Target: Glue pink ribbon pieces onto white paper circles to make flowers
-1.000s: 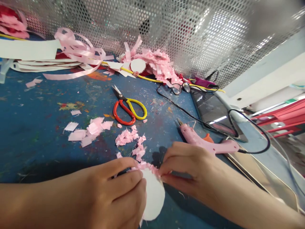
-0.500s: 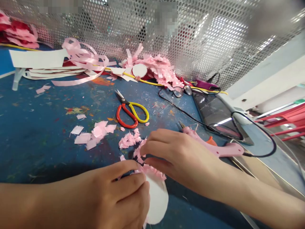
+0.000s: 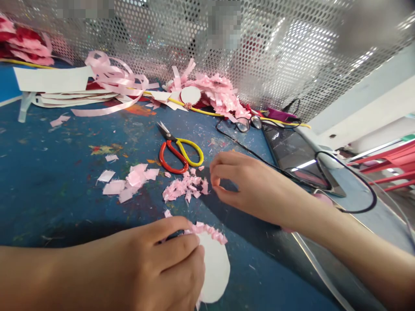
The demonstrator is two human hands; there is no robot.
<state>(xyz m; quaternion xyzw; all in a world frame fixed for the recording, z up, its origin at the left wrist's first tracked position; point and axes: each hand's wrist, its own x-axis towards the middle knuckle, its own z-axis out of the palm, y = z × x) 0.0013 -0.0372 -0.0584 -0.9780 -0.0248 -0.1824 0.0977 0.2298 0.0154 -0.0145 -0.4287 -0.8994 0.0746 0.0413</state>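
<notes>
Blue paint-stained worktop point(image 3: 48, 181). Scissors point(image 3: 180, 151) mid-surface; pink paper scraps point(image 3: 186, 186) just in front, ribbon pile point(image 3: 110, 75) behind-left, glasses point(image 3: 246, 124) and tablet point(image 3: 292, 153) to their right.

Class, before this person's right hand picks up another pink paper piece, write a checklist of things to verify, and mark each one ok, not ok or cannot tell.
1. White disc held steady: ok, the left hand grips it against the blue table.
2. Pink fringe along the disc's top edge: ok, it sits on the rim.
3. Right hand free: cannot tell, fingertips are pinched and may hide a scrap.
4. Pink scraps within reach: ok, the pile lies just left of the right hand.
5. Scissors out of the way: ok, they lie closed behind the pile.
6. Black cable clear of the hand: not ok, it runs beside the right hand.
</notes>
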